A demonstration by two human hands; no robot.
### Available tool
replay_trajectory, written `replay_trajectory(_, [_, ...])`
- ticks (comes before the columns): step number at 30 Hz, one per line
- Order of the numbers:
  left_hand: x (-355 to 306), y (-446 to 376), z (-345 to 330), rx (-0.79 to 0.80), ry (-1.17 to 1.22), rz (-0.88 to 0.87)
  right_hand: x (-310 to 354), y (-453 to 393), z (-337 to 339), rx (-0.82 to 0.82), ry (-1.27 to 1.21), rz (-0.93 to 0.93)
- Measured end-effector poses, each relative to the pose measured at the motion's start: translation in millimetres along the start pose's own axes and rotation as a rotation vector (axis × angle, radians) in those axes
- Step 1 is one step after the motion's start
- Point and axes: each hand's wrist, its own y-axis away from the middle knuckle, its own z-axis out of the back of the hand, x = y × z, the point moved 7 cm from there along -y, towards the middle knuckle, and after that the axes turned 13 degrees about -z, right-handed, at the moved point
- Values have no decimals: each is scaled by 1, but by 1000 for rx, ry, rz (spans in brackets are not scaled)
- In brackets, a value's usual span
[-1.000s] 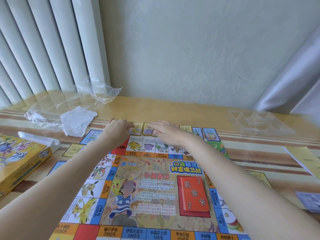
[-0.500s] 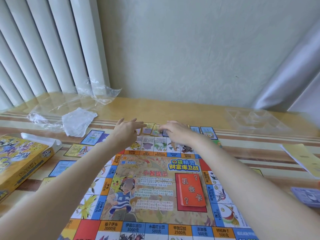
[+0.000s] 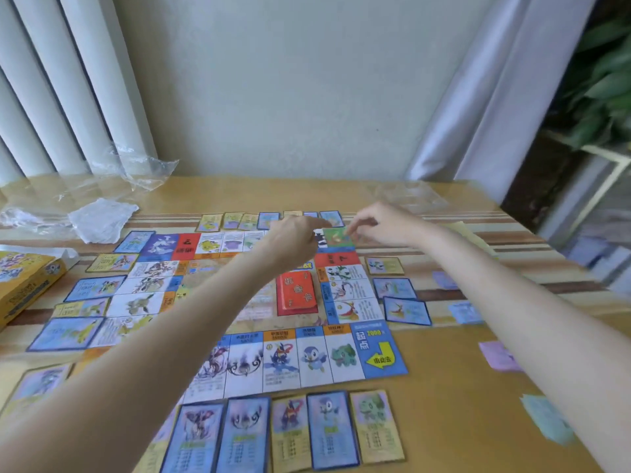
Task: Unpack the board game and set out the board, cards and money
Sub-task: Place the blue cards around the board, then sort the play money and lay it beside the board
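Right hand: fingers curled downward, tips pinched together over the green corner square at the far right of the board; whether they grip a card cannot be told. Left hand: fingers extended toward the same corner, holding nothing visible.

Game board: flat on the table, square, its edges roughly parallel to the table's, near edge toward the person. Near right corner is blue with a yellow arrow pointing left and "2000" legible. Red card deck lies on the board centre, long axis running near-to-far, Chinese characters blurred.

Property cards: rows just outside each board edge; near row's long axes run near-to-far.

Paper money: loose notes right of the board, print unreadable.

Yellow game box: far left.
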Motion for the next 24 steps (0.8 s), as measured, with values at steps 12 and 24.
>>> replay_trajectory(12, [-148,-27,-68,211,1,-239,-153,91,54,-124,49,-304])
replay_trajectory(24, [-154,-32,-90,246,-9,-154,-166,60,14,-100,142,-250])
